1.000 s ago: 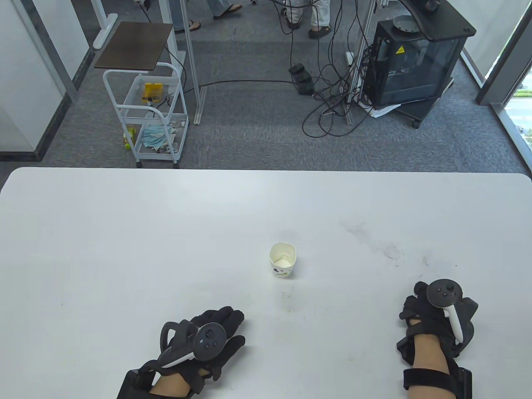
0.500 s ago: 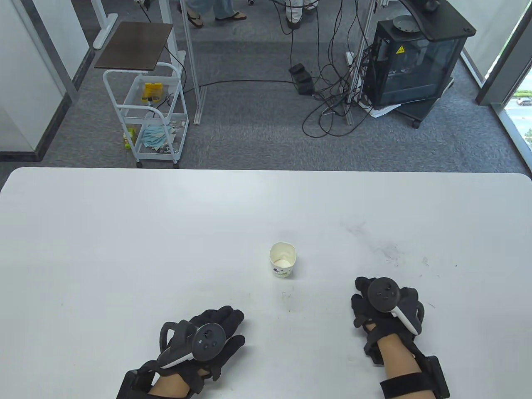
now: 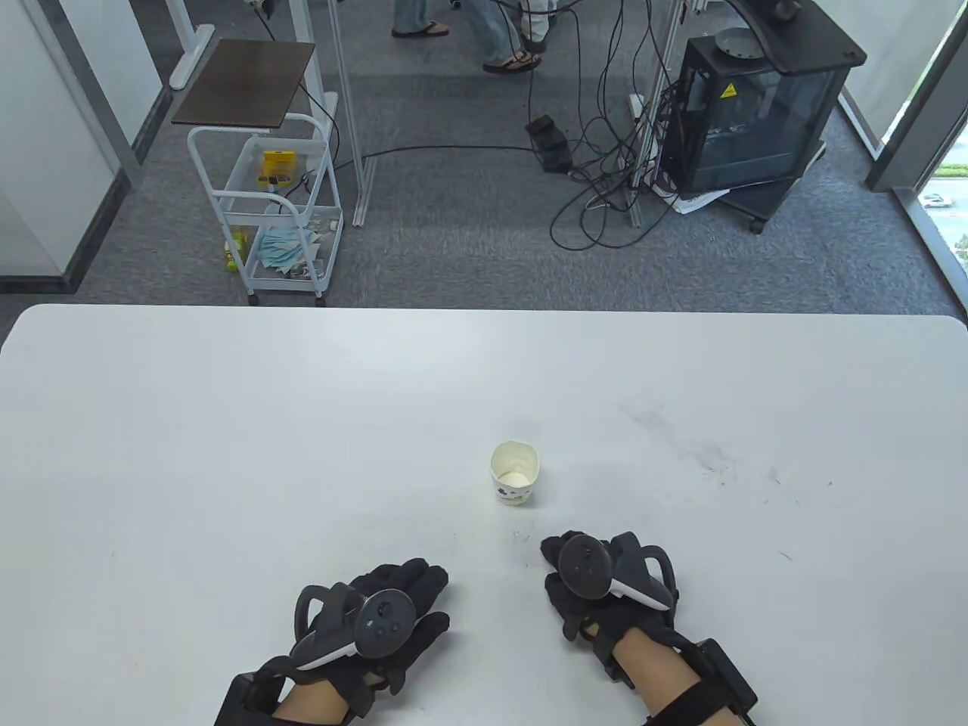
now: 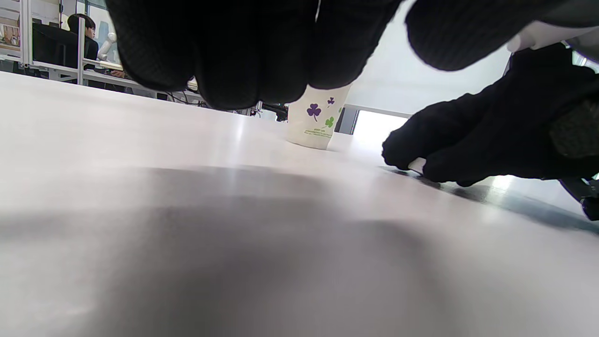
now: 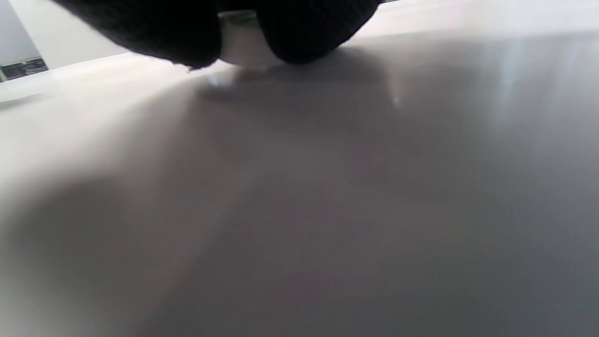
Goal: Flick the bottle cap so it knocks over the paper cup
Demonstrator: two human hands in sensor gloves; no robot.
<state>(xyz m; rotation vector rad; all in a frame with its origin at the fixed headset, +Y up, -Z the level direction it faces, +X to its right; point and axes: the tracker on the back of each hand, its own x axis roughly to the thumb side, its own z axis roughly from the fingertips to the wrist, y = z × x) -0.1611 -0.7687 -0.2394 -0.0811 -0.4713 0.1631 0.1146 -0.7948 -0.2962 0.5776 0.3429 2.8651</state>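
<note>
White desk (image 3: 227,423): paper cup (image 3: 514,474) upright mid-desk, looks light, tippy. Right hand (image 3: 597,578) pinches small white bottle cap (image 4: 416,164) just short of it; left hand (image 3: 378,612) flat, empty

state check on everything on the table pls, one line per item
paper cup: upright on the table, open end up, nothing touching it.
bottle cap: a small white piece at the right fingertips, low on the table; mostly hidden.
right hand: near side of the cup, fingers down at the table around the cap.
left hand: resting on the table, holding nothing, apart from the cup.
table: white, scuffed right of the cup.
</note>
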